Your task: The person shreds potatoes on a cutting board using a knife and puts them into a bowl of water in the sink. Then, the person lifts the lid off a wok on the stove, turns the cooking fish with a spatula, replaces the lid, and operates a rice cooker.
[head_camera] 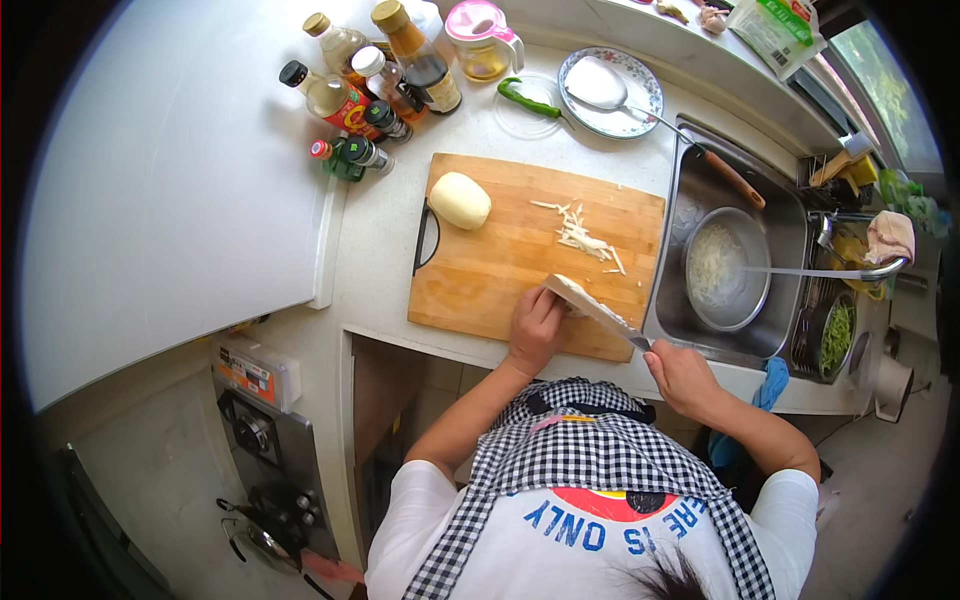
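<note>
My right hand [682, 379] grips the handle of a kitchen knife [606, 315], whose blade slants across the near right part of a wooden cutting board [487, 262]. Curled fingers of my left hand [536, 330] hold a pale piece of food, probably potato, against the board beside the blade; hand and knife hide most of it. Thin pale slices or strips [571, 283] show along the blade's far side. Farther up the board lies a loose heap of pale shreds [581, 234]. A whole peeled potato [460, 201] rests near the board's black handle [426, 240].
Water runs from the faucet [889, 270] into a metal bowl [727, 319] of shreds in the sink [675, 300]. A spatula [596, 82] lies across a patterned plate [649, 112], its handle over the sink. A green pepper [529, 97] and several bottles [416, 60] stand behind the board.
</note>
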